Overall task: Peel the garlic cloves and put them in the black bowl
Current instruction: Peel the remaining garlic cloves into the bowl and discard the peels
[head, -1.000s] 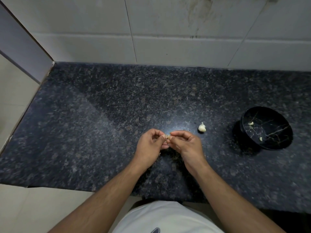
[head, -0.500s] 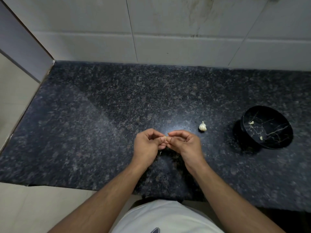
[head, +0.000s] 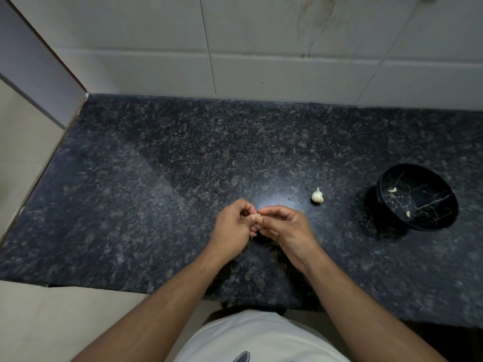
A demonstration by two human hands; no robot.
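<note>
Both hands, left hand (head: 232,226) and right hand (head: 285,228), pinch one garlic clove (head: 258,218) between their fingertips above the tabletop (head: 156,192) middle. Garlic bulb (head: 317,196) sits right; black bowl (head: 418,197), holding two cloves, near the right edge.

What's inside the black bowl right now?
Two small pale garlic cloves lie in the black bowl: one clove near the far side, another clove closer to the near side. Gold vein lines run across its inside. The near wall hides a strip of the bottom.
</note>
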